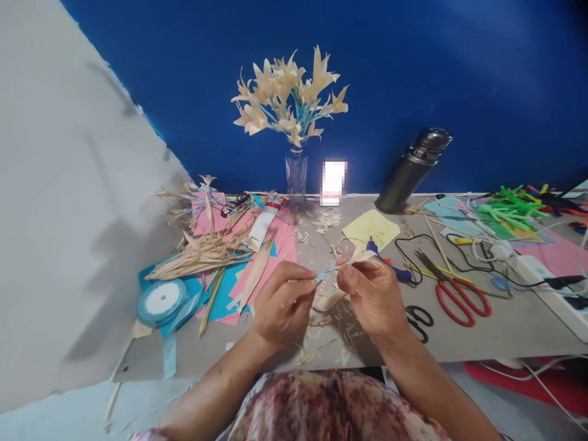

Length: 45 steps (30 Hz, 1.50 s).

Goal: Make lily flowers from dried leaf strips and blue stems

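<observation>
My left hand (282,303) and my right hand (372,294) meet above the table's near edge, both pinched on a thin stem wrapped in light blue ribbon (331,271). A cream dried-leaf petal (362,256) sticks out at the stem's right end, past my right fingertips. Another cream leaf piece (331,300) shows between and below the two hands; which hand holds it is unclear. Leaf scraps (321,352) lie on the table beneath my hands.
A roll of light blue ribbon (162,301) lies at left beside dried leaves (202,252) and pink and blue paper. A glass vase (296,174) of leaf flowers, a steel flask (411,168), red scissors (454,294), black scissors (419,320), a blue glue gun (390,266) and cables surround.
</observation>
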Tool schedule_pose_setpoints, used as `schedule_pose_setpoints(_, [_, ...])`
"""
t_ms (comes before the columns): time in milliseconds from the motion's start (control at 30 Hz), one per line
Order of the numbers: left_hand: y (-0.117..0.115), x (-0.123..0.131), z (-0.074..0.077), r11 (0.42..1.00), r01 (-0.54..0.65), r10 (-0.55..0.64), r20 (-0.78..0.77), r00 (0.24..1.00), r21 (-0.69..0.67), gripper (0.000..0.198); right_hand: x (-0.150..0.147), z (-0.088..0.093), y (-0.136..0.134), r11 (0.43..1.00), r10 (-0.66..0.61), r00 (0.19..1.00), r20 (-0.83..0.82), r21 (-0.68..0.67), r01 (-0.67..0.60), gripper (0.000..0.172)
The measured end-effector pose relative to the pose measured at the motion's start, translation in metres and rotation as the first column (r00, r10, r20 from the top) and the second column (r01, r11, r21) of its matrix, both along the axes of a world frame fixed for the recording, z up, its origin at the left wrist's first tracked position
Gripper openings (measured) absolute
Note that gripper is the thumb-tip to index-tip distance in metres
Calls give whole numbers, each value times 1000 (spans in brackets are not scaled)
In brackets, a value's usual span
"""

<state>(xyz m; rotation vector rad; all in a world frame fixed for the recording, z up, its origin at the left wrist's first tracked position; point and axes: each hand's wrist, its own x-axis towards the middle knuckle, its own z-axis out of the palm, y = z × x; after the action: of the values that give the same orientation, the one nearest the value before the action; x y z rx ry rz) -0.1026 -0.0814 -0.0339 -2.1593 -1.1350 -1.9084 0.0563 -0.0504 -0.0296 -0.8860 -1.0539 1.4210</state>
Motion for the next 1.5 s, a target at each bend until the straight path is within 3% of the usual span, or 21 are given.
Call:
schedule_pose_setpoints(167, [0, 8, -1, 984, 81, -38, 258, 965, -158, 13, 11, -8, 5, 999, 29, 995, 94, 29, -32, 25])
schedule_pose_setpoints(233, [-1, 10, 0, 944, 199, -77, 411, 909, -263, 13, 15, -10, 8, 997, 37, 991, 130, 57, -44, 25])
schedule_pose_setpoints(300, [-1, 10, 3, 863, 340, -86, 554, 828, -374, 13, 18, -10, 9, 994, 51, 985, 163, 87, -66, 24])
schedule_pose_setpoints(400, [-1, 8, 9, 684, 574, -48, 758, 651, -450, 17, 22, -7, 11, 985, 82, 978, 193, 131, -108, 20])
schedule_pose_setpoints(533, [2, 7, 18, 374, 828, 82, 904, 420, -418, 28, 27, 1, 13, 968, 114, 963, 242, 190, -163, 18])
schedule_pose_setpoints(633, [4, 7, 21, 117, 918, 181, 917, 356, -379, 26, 30, 7, 15, 955, 171, 945, 280, 190, -229, 20])
schedule_pose_setpoints(733, [5, 7, 20, -82, 951, 218, 926, 308, -297, 24, 34, 13, 20, 926, 292, 917, 273, 159, -342, 22])
schedule_pose_setpoints(833, [5, 7, 18, -225, 945, 213, 934, 285, -237, 21, 38, 13, 25, 891, 405, 885, 232, 119, -439, 24])
schedule_pose_setpoints(900, [5, 8, 16, -266, 938, 212, 935, 283, -224, 20, 40, 11, 28, 875, 448, 867, 217, 90, -475, 25])
schedule_pose_setpoints(967, [3, 10, 16, -234, 943, 200, 938, 284, -235, 20, 41, 6, 30, 885, 445, 876, 187, 55, -462, 25])
schedule_pose_setpoints(1133, [0, 16, 16, 75, 923, 167, 917, 362, -378, 28, 39, -6, 26, 936, 353, 930, 107, -37, -351, 25])
schedule_pose_setpoints(1233, [0, 19, 14, 199, 875, 154, 896, 416, -440, 31, 37, -7, 21, 944, 328, 933, 150, -22, -329, 17])
schedule_pose_setpoints(1333, [0, 23, 12, 333, 757, 110, 821, 561, -562, 28, 34, -4, 17, 967, 252, 954, 161, -11, -254, 13])
schedule_pose_setpoints(1433, [-1, 27, 11, 483, 535, 111, 654, 749, -694, 22, 31, -4, 15, 986, 168, 977, 135, -13, -168, 14])
schedule_pose_setpoints(1500, [-2, 27, 12, 516, 463, 135, 602, 787, -721, 21, 30, -5, 16, 991, 135, 981, 136, -5, -135, 14])
